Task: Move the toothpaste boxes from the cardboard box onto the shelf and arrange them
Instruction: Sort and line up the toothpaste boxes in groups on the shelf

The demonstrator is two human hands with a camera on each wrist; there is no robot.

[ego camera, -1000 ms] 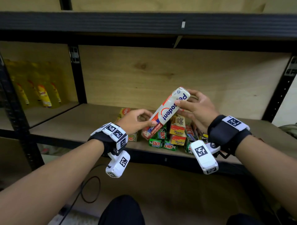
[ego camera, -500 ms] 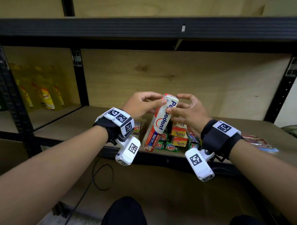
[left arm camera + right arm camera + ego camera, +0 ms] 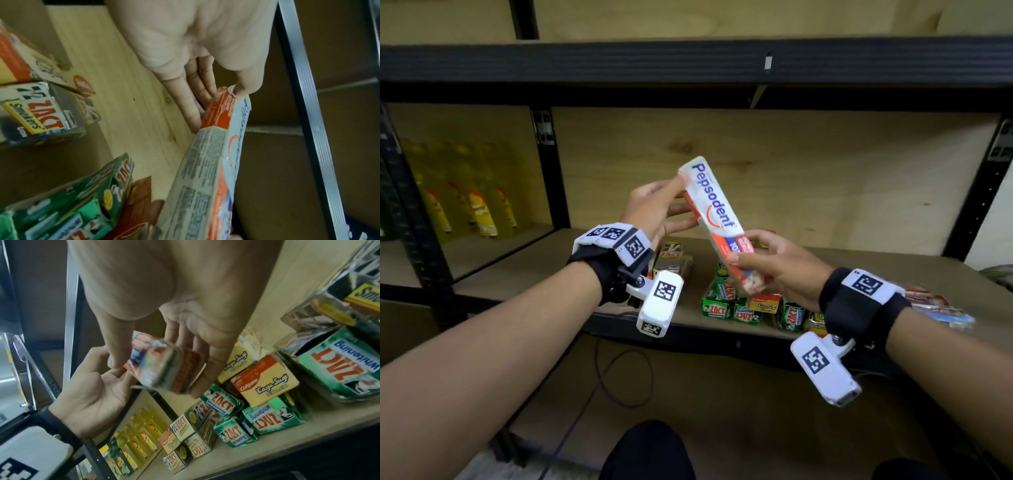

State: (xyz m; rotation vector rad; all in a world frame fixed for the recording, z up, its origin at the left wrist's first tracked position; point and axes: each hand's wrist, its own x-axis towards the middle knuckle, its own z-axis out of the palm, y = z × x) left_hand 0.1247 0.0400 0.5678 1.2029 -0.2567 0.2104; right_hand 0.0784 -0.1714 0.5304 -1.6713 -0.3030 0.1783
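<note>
I hold the Pepsodent box (image 3: pixel 717 219) tilted in the air above the shelf (image 3: pixel 859 270). My right hand (image 3: pixel 780 270) pinches its lower end; my left hand (image 3: pixel 654 209) pinches the upper end between thumb and straight fingers. Advised: level it, keep both ends supported, and set it beside the stacked toothpaste boxes (image 3: pixel 739 301). Plywood shelf, black frame; yellow bottles (image 3: pixel 479 209) in the adjoining bay.

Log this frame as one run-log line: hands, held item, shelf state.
left hand: holds top of Pepsodent box | right hand: grips its bottom | box: tilted, above shelf | small toothpaste boxes: piled on shelf
</note>
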